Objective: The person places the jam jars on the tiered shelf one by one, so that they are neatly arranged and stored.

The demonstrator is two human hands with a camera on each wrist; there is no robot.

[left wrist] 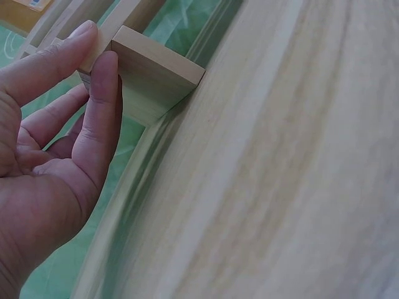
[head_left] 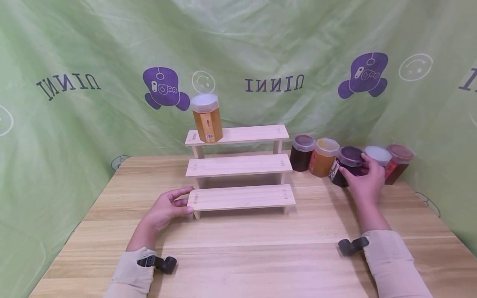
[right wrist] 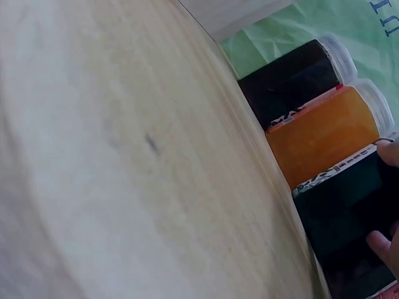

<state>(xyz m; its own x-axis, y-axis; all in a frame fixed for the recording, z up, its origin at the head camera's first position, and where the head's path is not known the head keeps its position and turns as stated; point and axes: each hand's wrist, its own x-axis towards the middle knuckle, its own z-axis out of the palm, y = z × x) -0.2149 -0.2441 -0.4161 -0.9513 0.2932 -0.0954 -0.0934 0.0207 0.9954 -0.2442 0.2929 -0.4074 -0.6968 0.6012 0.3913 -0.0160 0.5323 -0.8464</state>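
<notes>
dark jar (head_left: 350,159): probably hefty, stiff, slick; best held round sides. my right hand (head_left: 367,182) curls round it, left hand (head_left: 164,212) pinches shelf (head_left: 239,165).

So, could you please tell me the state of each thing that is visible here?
Stand: upright, held at its lowest left end
Top jar: upright, lidded
Row jar 1, from left: standing, lidded
Row jar 2: standing, lidded
Row jar 3: lidded, gripped
Row jar 4: lidded, mostly hidden
Row jar 5: standing, lidded
Left hand: grips stand
Right hand: grips row jar 3
Curtain: hanging, creased
</notes>
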